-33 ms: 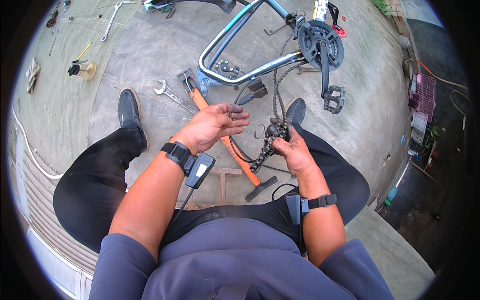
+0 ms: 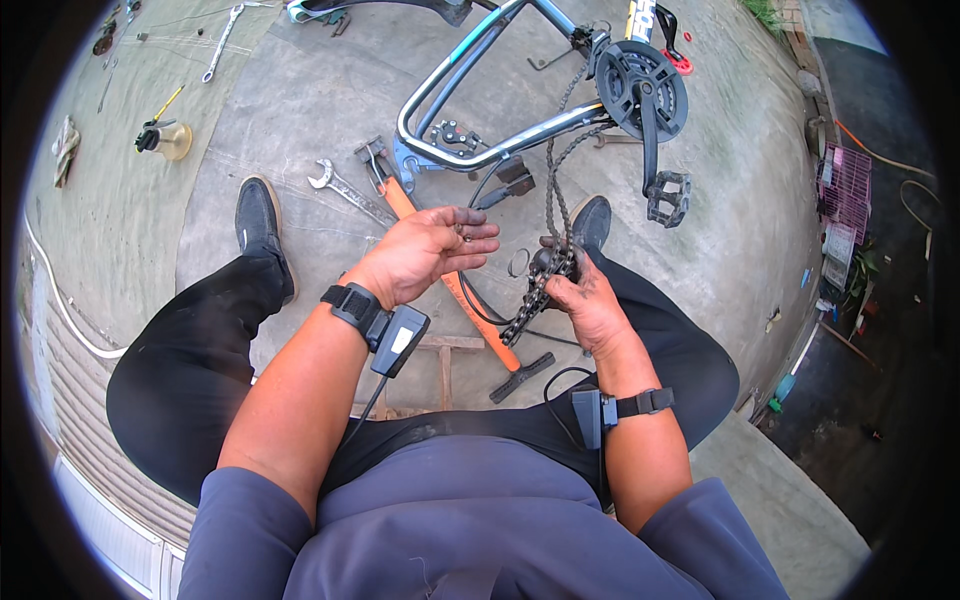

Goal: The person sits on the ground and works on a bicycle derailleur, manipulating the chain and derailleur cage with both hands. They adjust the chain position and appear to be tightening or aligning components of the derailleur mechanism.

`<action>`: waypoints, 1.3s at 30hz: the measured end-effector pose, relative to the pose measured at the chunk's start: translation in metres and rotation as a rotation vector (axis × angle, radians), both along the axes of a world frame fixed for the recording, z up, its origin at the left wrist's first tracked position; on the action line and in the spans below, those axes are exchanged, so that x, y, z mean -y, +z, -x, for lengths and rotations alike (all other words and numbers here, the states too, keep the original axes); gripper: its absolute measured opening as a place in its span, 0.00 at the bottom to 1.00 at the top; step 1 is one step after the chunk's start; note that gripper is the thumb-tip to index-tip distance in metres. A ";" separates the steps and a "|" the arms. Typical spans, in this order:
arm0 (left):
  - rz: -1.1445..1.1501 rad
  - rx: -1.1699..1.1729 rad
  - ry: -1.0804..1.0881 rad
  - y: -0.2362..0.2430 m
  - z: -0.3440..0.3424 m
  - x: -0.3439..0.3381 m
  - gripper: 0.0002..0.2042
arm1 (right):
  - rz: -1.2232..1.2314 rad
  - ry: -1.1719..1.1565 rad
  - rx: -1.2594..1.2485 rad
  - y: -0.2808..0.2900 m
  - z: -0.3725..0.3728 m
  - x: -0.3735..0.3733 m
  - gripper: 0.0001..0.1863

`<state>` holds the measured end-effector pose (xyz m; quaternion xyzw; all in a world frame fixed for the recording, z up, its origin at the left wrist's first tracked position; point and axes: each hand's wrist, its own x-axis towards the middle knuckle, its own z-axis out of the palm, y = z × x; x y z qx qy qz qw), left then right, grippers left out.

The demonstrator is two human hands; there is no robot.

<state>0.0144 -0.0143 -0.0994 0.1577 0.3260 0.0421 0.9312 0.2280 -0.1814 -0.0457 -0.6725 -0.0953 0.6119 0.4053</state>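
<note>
My left hand [image 2: 430,250] is held palm up with fingers stretched out, above an orange tool [image 2: 480,320] with a black crossbar foot; whether any small bit lies on the grimy fingertips I cannot make out. My right hand [image 2: 590,300] grips a dark rear derailleur [image 2: 550,270] threaded with a hanging bicycle chain [image 2: 525,318]. The chain runs up toward the black crankset [image 2: 635,90] and pedal [image 2: 667,197] of a blue and silver bicycle frame [image 2: 470,160]. Black cables loop below the derailleur, and a small ring [image 2: 518,262] lies just left of it.
A large wrench [image 2: 350,190] lies between my shoes, beside a metal-headed tool end. At left are another wrench [image 2: 222,45], an oil can [image 2: 170,142], a rag [image 2: 66,152] and a white hose. A pink wire cage [image 2: 840,185] and clutter stand along the right edge.
</note>
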 end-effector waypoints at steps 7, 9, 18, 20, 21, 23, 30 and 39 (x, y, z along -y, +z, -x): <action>-0.022 0.001 -0.032 0.004 0.002 -0.003 0.21 | -0.007 -0.012 -0.020 0.000 -0.001 0.000 0.30; -0.027 -0.001 -0.041 0.005 0.003 -0.003 0.20 | 0.000 -0.017 -0.018 0.001 0.000 0.000 0.30; -0.047 -0.013 0.006 0.008 0.000 -0.004 0.19 | -0.008 0.004 -0.009 0.001 -0.001 0.000 0.31; 0.008 0.024 0.046 0.008 0.002 -0.008 0.20 | -0.010 0.004 -0.007 0.001 -0.001 0.001 0.31; 0.034 0.042 0.066 0.008 0.002 -0.010 0.20 | -0.012 0.004 -0.006 0.001 -0.001 0.000 0.31; 0.035 0.062 0.081 0.010 0.004 -0.013 0.20 | -0.008 0.002 -0.012 0.002 0.000 -0.001 0.31; 0.031 0.140 0.167 0.034 -0.004 -0.022 0.16 | 0.029 0.021 0.002 -0.001 -0.002 0.001 0.38; -0.046 0.170 0.288 0.074 -0.017 -0.032 0.09 | 0.066 0.005 0.016 0.005 0.003 -0.005 0.39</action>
